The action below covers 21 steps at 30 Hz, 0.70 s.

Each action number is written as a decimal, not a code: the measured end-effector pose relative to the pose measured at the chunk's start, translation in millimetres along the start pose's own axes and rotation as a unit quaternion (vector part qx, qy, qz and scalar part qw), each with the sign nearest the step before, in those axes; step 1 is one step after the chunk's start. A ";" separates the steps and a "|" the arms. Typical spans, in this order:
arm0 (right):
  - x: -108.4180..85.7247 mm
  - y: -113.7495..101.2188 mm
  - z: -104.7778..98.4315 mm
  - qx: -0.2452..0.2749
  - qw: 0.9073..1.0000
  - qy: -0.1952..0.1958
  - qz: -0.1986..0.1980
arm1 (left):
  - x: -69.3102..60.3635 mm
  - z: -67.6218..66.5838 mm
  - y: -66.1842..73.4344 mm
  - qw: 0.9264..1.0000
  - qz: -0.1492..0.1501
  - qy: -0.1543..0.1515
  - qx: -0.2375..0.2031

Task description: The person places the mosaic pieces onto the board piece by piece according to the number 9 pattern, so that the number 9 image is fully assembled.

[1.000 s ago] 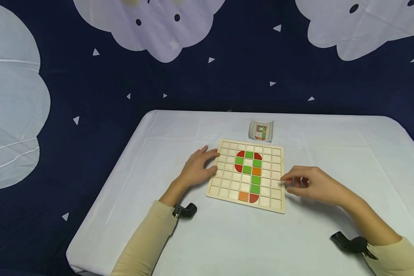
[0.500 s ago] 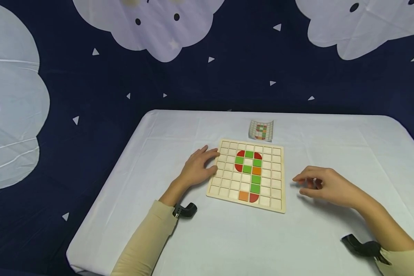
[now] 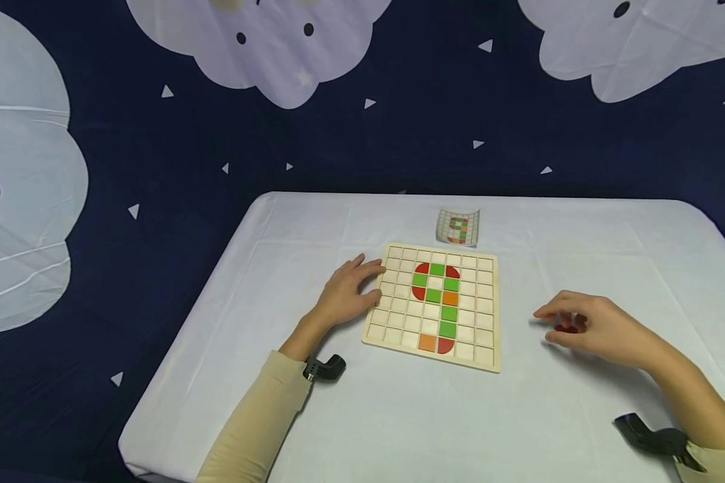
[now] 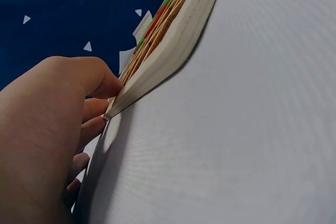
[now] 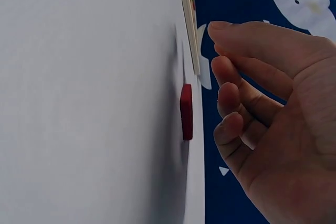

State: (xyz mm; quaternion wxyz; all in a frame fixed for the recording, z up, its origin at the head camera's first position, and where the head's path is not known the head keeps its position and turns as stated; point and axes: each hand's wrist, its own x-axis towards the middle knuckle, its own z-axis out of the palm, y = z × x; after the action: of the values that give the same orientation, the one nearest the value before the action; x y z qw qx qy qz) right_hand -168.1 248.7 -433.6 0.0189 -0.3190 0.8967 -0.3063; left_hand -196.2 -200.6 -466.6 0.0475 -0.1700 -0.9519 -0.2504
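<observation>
A wooden grid board (image 3: 387,329) lies on the white table, with red, green and orange tiles in it forming a nine-like shape. My left hand (image 3: 340,295) rests at the board's left edge; its thumb and index finger touch the rim, as the left wrist view also shows. Right of the board, my right hand (image 3: 604,332) hovers low with loosely bent fingers and nothing visible between them. A red piece (image 5: 187,112) lies on the cloth beneath that hand, apart from its fingertips. From the head view it is mostly hidden behind the fingers.
Behind the board lies a small curled card (image 3: 457,228) printed with a similar coloured pattern. White cloth (image 3: 459,422) covers the table. A dark blue curtain (image 3: 338,147) with pale cloud shapes hangs past the far edge.
My right hand has drawn back to the right, away from the board's right edge. Red now shows beneath its fingers. The left hand and the tiles have stayed put.
</observation>
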 end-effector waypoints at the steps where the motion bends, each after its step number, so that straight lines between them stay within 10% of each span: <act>1: -1.0 0.7 -0.7 -0.001 1.000 0.001 0.001 | -0.1 0.0 0.2 1.000 0.000 0.000 -0.001; 21: -16.2 17.6 -15.8 -0.023 0.999 -0.016 0.033 | -0.2 -0.3 0.8 1.000 0.003 0.001 -0.003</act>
State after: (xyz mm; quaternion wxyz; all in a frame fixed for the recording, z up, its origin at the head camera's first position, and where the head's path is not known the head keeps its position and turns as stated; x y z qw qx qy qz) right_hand -168.7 277.4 -433.3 0.0356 -0.2943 0.9131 -0.2798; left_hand -195.8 -200.2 -466.0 0.0487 -0.1730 -0.9505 -0.2534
